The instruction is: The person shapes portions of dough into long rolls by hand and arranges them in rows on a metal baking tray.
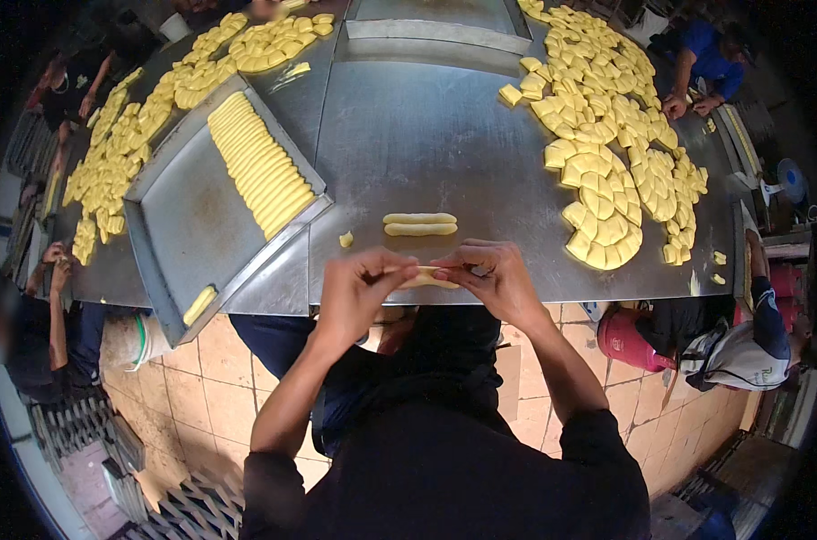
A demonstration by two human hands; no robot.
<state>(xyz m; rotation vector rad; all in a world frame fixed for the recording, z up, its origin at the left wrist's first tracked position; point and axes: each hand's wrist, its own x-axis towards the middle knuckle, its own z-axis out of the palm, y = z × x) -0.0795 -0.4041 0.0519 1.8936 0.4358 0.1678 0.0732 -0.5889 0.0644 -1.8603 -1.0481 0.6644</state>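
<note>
Two hands meet at the near edge of the steel table (426, 135). The left hand (359, 292) and the right hand (491, 279) pinch one dough piece (426, 278) between them, fingertips closed on its two ends. Just beyond it, two rolled dough sticks (419, 224) lie side by side on the table. To the left, a metal tray (193, 225) holds a row of finished sticks (260, 166). On the right lie cut dough pieces (606, 153).

The dough roll (424, 279) between the fingers (399, 267) is pale yellow, as are the two rolls (419, 224) just beyond them. The bench (426, 135) is dull grey steel; the floor tiles (219, 378) below are tan.
</note>
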